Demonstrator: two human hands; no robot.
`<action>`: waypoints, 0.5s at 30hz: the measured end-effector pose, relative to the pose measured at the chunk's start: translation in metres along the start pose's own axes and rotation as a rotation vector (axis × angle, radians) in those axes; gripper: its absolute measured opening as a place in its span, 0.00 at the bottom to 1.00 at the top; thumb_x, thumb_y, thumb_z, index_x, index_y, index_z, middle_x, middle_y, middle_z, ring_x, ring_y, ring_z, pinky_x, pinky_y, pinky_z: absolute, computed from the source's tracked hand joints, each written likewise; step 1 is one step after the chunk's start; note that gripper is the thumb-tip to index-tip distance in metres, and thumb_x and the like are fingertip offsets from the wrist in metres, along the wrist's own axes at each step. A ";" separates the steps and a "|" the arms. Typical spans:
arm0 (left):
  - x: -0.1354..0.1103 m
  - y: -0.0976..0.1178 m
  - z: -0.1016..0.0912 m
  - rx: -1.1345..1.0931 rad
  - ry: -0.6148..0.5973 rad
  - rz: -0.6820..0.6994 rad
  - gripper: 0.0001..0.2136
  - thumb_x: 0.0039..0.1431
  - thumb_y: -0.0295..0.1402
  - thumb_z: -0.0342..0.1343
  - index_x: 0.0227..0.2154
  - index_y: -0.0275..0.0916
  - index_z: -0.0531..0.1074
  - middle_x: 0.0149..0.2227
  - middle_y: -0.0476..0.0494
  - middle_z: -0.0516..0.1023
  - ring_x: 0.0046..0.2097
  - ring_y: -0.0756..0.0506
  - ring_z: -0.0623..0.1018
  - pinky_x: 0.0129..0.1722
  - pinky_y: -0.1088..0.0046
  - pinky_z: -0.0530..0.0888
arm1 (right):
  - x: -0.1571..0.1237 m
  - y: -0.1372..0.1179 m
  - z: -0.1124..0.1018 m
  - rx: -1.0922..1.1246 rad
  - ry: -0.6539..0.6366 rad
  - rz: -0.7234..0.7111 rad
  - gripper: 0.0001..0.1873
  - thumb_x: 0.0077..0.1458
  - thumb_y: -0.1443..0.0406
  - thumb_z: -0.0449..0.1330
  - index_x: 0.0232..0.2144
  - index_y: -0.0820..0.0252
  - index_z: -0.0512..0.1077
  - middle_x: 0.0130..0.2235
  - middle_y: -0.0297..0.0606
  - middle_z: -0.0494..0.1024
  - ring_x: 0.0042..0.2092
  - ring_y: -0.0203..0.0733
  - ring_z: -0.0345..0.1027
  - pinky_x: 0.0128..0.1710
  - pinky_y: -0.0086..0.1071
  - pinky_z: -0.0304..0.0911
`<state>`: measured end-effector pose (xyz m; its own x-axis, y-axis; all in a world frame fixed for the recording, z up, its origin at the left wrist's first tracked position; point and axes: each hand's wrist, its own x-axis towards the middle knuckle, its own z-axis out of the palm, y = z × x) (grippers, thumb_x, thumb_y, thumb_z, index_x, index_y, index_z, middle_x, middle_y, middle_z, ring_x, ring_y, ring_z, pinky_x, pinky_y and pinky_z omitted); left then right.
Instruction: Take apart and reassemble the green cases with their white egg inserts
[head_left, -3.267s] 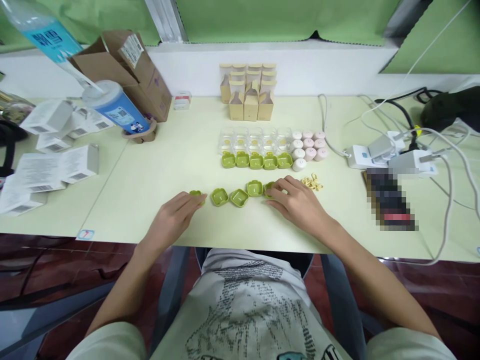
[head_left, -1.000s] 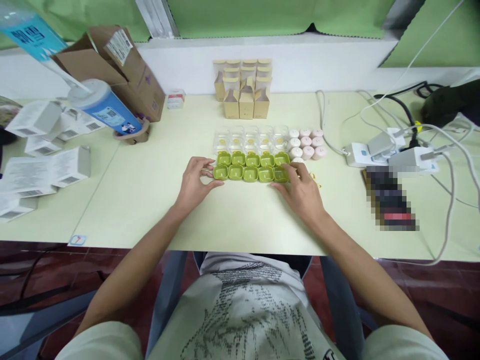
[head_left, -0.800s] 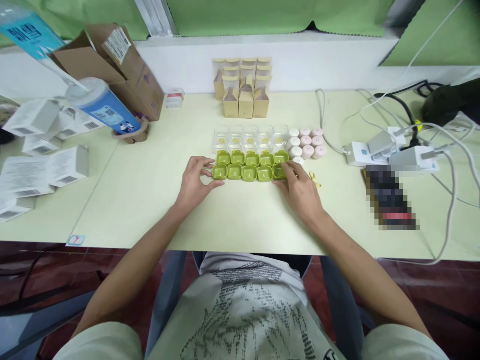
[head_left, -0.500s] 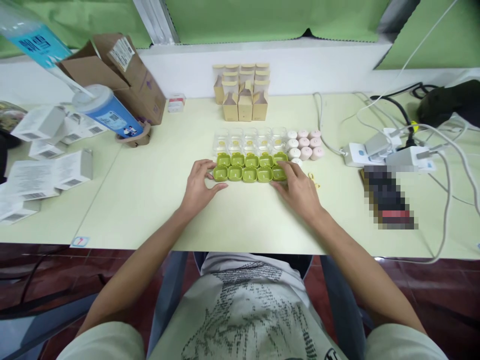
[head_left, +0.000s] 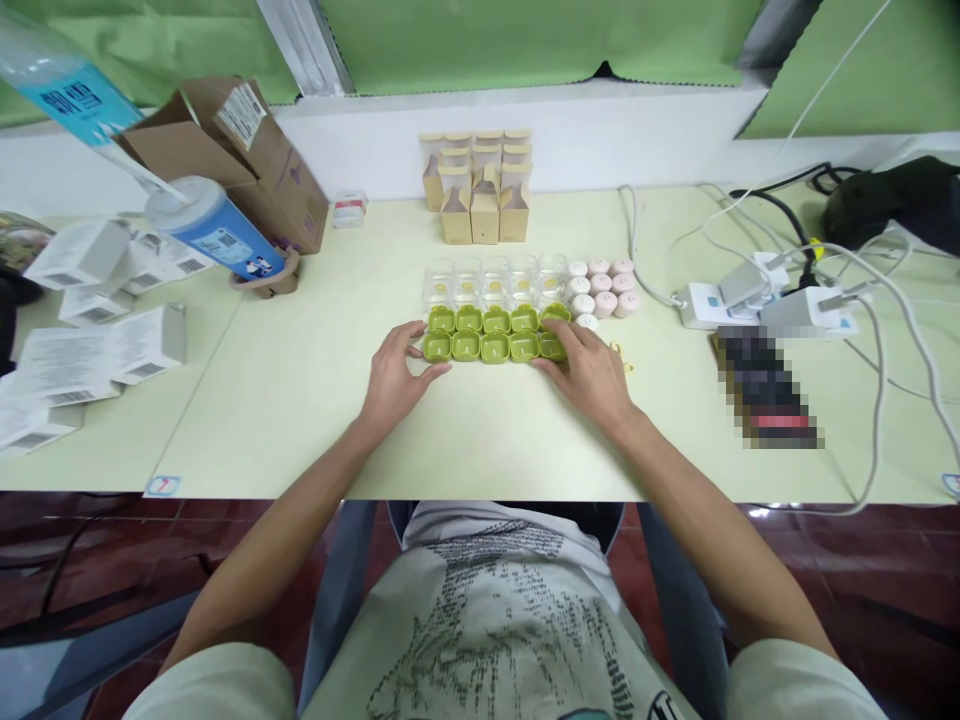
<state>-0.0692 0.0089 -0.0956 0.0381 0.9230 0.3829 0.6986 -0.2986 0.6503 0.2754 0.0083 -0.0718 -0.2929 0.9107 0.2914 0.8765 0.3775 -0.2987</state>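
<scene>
Two rows of small green square open cups [head_left: 495, 347] sit close together on the table, the back row with small tabs at its far edge. My left hand [head_left: 397, 375] is at the left end, thumb and fingers spread apart around the corner of the nearest cup. At the right end, my right hand [head_left: 589, 375] has its fingers over the last cups and its thumb at their front edge, partly hiding them. Clear plastic cases [head_left: 495, 282] with yellow marks stand in a row right behind. White and pink rounded pieces [head_left: 602, 284] are grouped to the right.
Open tan cartons [head_left: 485, 210] stand near the wall. Small yellow pieces [head_left: 621, 358] lie by my right hand. Farther right are a power strip [head_left: 712, 305], cables and a blurred phone-like object [head_left: 765, 390]. White boxes [head_left: 67, 365], a blue tub [head_left: 225, 235] and a cardboard box [head_left: 277, 170] occupy the left.
My right hand has shifted slightly left, its fingers reaching further over the right-end cups. My left hand stays at the left end. The whole view has shifted a little.
</scene>
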 end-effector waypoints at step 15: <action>-0.003 0.007 0.000 -0.040 0.002 0.018 0.28 0.68 0.49 0.71 0.64 0.42 0.75 0.61 0.35 0.85 0.45 0.41 0.86 0.55 0.54 0.86 | 0.000 0.003 -0.022 0.113 0.313 0.119 0.27 0.79 0.48 0.56 0.59 0.61 0.82 0.56 0.55 0.87 0.37 0.51 0.79 0.39 0.45 0.76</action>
<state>-0.0645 0.0040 -0.0927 0.0492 0.9170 0.3958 0.6689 -0.3245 0.6688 0.2865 0.0057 -0.0526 -0.0451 0.8603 0.5078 0.8447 0.3042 -0.4404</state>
